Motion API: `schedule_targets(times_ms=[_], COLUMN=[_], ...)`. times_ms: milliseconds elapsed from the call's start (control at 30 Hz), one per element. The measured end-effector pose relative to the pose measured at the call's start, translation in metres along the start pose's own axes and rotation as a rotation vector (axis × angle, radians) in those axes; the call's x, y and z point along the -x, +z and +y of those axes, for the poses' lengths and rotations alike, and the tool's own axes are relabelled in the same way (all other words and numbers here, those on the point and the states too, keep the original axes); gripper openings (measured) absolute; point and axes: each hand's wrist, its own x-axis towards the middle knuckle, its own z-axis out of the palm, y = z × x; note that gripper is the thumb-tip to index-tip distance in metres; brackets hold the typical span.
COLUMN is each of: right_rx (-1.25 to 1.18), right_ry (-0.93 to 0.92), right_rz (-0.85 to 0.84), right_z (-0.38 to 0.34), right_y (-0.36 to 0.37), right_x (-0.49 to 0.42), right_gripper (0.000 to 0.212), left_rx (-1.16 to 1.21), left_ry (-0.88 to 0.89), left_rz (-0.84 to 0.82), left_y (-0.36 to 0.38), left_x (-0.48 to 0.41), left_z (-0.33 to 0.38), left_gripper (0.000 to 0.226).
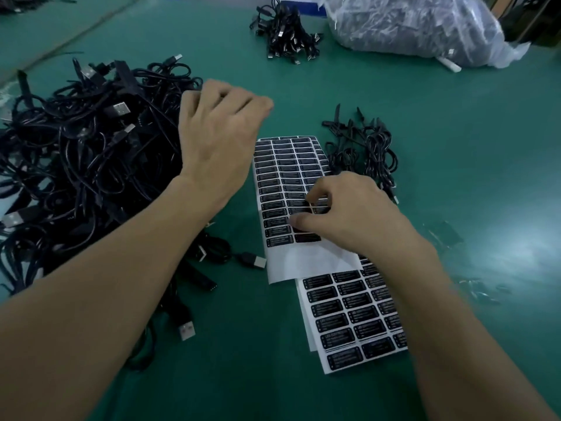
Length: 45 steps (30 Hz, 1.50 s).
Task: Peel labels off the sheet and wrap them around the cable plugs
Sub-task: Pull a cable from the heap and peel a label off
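A white sheet of black labels (282, 177) lies on the green table, with its lower rows peeled bare. My right hand (349, 211) rests on this sheet and pinches at a black label (306, 235) near the lowest rows with thumb and fingertips. My left hand (218, 132) hovers at the right edge of a big heap of black USB cables (85, 159); its fingers are curled downward and blurred, and whether they hold a cable is hidden. A second label sheet (349, 317) lies partly under the first, nearer to me.
A small bunch of black cables (364, 147) lies right of the sheet. Another bundle of cables (285, 31) sits at the far middle. A clear plastic bag full of cables (419, 25) stands at the far right. Loose USB plugs (252, 261) lie near my left forearm.
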Motion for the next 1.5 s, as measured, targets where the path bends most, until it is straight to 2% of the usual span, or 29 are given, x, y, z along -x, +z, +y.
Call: schedule_targets(times_ms=[67, 133, 233, 300, 367, 433, 500, 600, 667, 733, 833, 1000, 1133, 1300, 1367, 1500], right_rx=[-0.079, -0.142, -0.168, -0.224, -0.389, -0.593, -0.655, -0.701, -0.735, -0.774, -0.937, -1.065, -1.134, -1.293, -1.371, -1.660], right_ry=[0.015, 0.035, -0.036, -0.167, -0.319, -0.438, -0.515, -0.469, -0.469, -0.466, -0.441, -0.499, -0.478, -0.334, -0.278, -0.179], right_rz=[0.048, 0.089, 0.197, 0.254, 0.267, 0.239, 0.262, 0.335, 0.396, 0.443, 0.422, 0.306, 0.390, 0.448, 0.450, 0.399], right_z=[0.003, 0.005, 0.010, 0.014, 0.015, 0.014, 0.014, 0.016, 0.014, 0.012, 0.010, 0.005, 0.003, 0.005, 0.007, 0.012], right_y=[0.007, 0.016, 0.025, 0.028, 0.029, 0.031, 0.034, 0.037, 0.036, 0.032, 0.029, 0.025, 0.023, 0.023, 0.023, 0.018], right_x=[-0.002, -0.003, -0.004, -0.004, -0.003, -0.003, -0.006, -0.008, -0.009, -0.009, -0.007, -0.002, -0.002, -0.005, -0.006, -0.007], right_gripper=[0.039, 0.038, 0.046, 0.053, 0.063, 0.060, 0.037, 0.026, 0.029, 0.026, 0.022, 0.029, 0.032, 0.018, 0.016, 0.017], left_rx=[0.070, 0.173, 0.313, 0.367, 0.428, 0.504, 0.610, 0.580, 0.519, 0.521, 0.537, 0.522, 0.441, 0.292, 0.261, 0.302], left_ry=[0.125, 0.205, 0.319, 0.412, 0.495, 0.419, 0.293, 0.388, 0.396, 0.272, 0.048, 0.113, 0.082, 0.010, -0.011, -0.009], left_rz=[0.200, 0.291, 0.279, 0.228, 0.118, -0.104, -0.240, -0.089, -0.026, -0.073, -0.199, -0.385, -0.260, -0.065, -0.089, -0.279], left_y=[-0.009, -0.015, -0.021, -0.023, -0.025, -0.026, -0.027, -0.028, -0.027, -0.025, -0.029, -0.025, -0.026, -0.028, -0.029, -0.029], left_x=[0.001, 0.004, 0.020, 0.032, 0.041, 0.047, 0.051, 0.049, 0.046, 0.045, 0.045, 0.047, 0.046, 0.046, 0.045, 0.045], left_z=[0.007, 0.015, 0.033, 0.044, 0.050, 0.053, 0.053, 0.051, 0.046, 0.041, 0.034, 0.029, 0.029, 0.023, 0.022, 0.023], left_gripper=[0.017, 0.015, 0.012, 0.012, 0.014, 0.011, 0.020, 0.023, 0.029, 0.034, 0.042, 0.036, 0.026, 0.023, 0.029, 0.044])
